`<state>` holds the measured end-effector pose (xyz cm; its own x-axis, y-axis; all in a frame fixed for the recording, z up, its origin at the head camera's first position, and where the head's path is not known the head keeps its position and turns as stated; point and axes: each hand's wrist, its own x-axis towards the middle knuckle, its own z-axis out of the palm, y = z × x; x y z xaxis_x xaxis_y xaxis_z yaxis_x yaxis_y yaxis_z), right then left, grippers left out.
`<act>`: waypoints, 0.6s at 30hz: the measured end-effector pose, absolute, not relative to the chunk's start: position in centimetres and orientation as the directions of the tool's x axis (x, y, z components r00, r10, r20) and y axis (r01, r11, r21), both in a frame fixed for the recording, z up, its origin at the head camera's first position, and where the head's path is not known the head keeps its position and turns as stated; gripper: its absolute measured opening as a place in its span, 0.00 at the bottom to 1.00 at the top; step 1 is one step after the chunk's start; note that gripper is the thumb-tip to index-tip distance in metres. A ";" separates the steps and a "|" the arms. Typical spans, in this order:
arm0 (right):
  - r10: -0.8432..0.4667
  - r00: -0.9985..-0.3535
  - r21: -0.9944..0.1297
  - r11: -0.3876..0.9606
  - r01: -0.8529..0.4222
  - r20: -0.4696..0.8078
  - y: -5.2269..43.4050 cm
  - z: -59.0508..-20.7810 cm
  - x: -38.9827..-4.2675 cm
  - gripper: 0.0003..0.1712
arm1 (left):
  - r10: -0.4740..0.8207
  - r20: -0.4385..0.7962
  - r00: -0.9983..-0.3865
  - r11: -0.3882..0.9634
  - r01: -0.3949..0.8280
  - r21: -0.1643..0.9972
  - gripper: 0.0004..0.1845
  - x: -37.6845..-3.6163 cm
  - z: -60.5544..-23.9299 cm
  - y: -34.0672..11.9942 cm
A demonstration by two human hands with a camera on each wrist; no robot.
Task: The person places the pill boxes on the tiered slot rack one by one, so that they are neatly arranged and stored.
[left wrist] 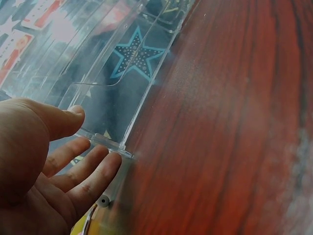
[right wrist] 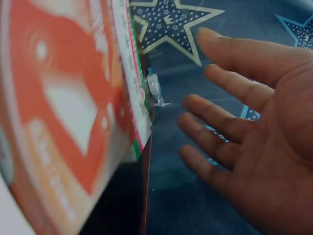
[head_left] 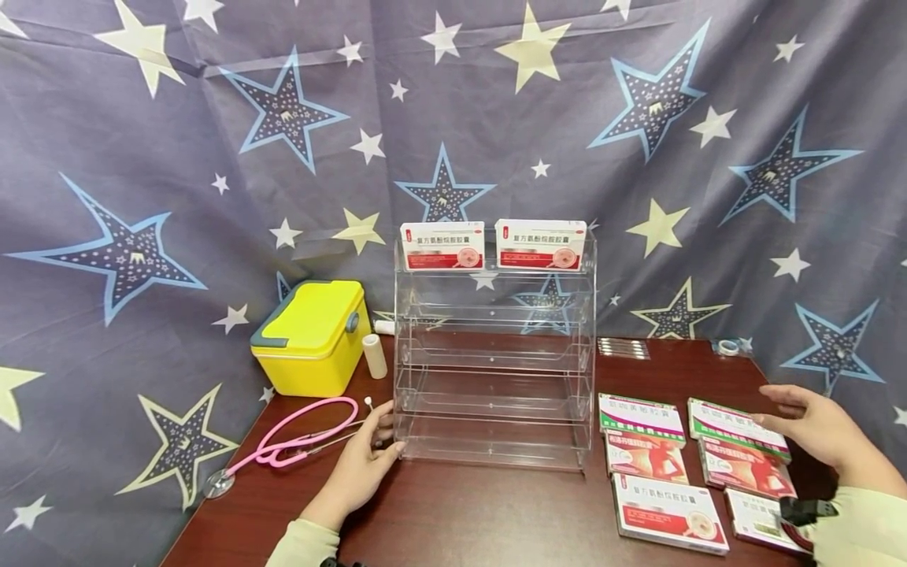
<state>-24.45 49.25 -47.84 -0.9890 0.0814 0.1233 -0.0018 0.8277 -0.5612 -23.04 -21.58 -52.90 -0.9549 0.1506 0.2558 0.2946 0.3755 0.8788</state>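
Observation:
A clear tiered display rack (head_left: 494,378) stands in the middle of the table. Two white-and-red medicine boxes, one left (head_left: 444,246) and one right (head_left: 542,245), sit side by side on its top tier. At the rack's lower left corner is my left hand (head_left: 363,461), its loosely bent fingers and thumb right at the clear edge. My right hand (head_left: 815,429) hovers with spread fingers and nothing in its palm. Beneath and beside it lie two columns of medicine boxes: green-and-white (head_left: 737,428), red-and-orange (head_left: 747,466) and white ones (head_left: 669,512).
Left of the rack sit a yellow lidded box (head_left: 312,339), a pink stethoscope (head_left: 283,449) and a beige roll (head_left: 374,356). Behind the medicine boxes lie a packet of thin sticks (head_left: 623,348) and a small tape roll (head_left: 727,347). A star-patterned curtain (head_left: 453,102) closes off the back.

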 end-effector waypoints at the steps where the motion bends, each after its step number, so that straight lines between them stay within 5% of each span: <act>1: 0.062 -0.993 -0.555 0.832 -0.005 0.102 49.4 -48.0 -24.5 0.41 | 0.150 0.254 -0.955 0.372 0.293 0.881 0.37 -23.0 -52.9 -21.6; 18: -0.065 -0.998 -0.481 0.875 -0.058 0.004 50.0 -49.2 -24.9 0.42 | 0.156 0.261 -0.953 0.377 0.301 0.876 0.38 -23.1 -53.0 -21.7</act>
